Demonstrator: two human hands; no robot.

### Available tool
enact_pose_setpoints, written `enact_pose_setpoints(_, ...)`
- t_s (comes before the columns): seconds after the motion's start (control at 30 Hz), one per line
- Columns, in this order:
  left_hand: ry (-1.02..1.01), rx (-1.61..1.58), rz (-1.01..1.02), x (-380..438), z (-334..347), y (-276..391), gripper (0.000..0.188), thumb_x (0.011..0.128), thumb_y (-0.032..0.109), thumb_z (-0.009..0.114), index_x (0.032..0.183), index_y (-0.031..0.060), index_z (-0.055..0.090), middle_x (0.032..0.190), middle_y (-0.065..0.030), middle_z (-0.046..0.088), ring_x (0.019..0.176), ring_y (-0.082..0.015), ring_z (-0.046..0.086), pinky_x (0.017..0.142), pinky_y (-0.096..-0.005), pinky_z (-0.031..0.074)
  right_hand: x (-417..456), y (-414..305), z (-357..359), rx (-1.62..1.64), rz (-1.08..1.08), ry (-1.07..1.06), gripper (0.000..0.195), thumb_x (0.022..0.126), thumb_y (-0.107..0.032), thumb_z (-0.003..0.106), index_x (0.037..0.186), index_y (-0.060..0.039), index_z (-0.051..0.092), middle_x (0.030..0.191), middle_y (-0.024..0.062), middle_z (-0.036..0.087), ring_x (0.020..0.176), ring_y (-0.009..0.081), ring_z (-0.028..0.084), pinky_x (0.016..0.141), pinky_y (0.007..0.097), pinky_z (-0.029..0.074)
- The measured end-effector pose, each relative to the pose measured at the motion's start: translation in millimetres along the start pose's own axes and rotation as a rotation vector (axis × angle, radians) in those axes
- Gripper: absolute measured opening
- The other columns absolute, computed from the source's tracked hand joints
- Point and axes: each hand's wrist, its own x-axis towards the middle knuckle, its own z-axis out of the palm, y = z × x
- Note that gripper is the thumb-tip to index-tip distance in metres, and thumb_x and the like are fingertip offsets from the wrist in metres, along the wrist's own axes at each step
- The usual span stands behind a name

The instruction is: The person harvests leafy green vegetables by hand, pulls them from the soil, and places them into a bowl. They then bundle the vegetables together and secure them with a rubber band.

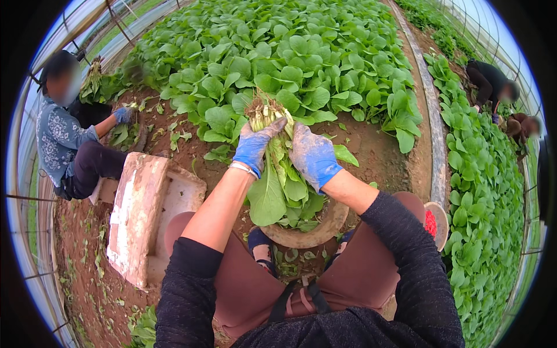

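Both my hands wear blue gloves smeared with soil. Between them is a bunch of leafy greens [278, 182], its pale stems and muddy roots pointing away from me and its leaves hanging towards my lap. My left hand [256, 145] grips the stems from the left, thumb laid across them. My right hand [310, 152] closes on the stems from the right, just below the roots. Under the leaves, a round, mud-stained basin [313, 232] rests on the ground between my feet, with part of its rim hidden by the greens.
Dense leafy greens [296, 56] grow ahead. A dirty white foam box [139, 217] lies to my left, near a seated person [69, 126]. A bowl [441, 226] with red pieces is by my right knee. A pale strip [428, 100] divides the beds; people [491, 82] bend at far right.
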Motion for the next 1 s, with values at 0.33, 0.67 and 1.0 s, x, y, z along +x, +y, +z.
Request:
enact_pose_setpoints(0.33,-0.025,-0.217,-0.071,2.5,-20.0,7.2,0.036,0.079,0.006,0.072,0.111,0.0039,0.058,0.101,-0.0070,0.065,0.086,-0.0191,0.064,0.075,-0.0335,0.054,-3.0,1.1,-20.1,0.465,-0.306,0.021,0.073,0.081,-0.013,0.059,0.143,-0.0001,0.022,0.121,0.0243,0.051,0.109,0.0403,0.051,0.089,0.0428,0.044)
enact_pose_setpoints(0.67,0.017,-0.129,-0.010,-0.8,-14.2,2.5,0.026,0.080,0.001,0.065,0.106,-0.0008,0.062,0.102,-0.0108,0.066,0.090,-0.0212,0.065,0.080,-0.0342,0.054,-5.5,-10.3,-16.6,0.062,-0.374,0.074,0.068,0.080,-0.027,0.064,0.134,0.0050,0.038,0.094,0.0161,0.057,0.085,0.0326,0.057,0.074,0.0395,0.046)
enact_pose_setpoints(1.0,-0.037,-0.186,0.049,-1.8,-29.9,5.1,0.049,0.073,0.003,0.073,0.115,-0.0060,0.051,0.105,-0.0128,0.065,0.094,-0.0190,0.064,0.085,-0.0341,0.052,15.8,4.4,-38.4,0.613,-0.141,-0.375,0.119,0.065,-0.059,0.075,0.146,0.0014,0.012,0.133,0.0306,0.043,0.124,0.0398,0.044,0.103,0.0406,0.035)
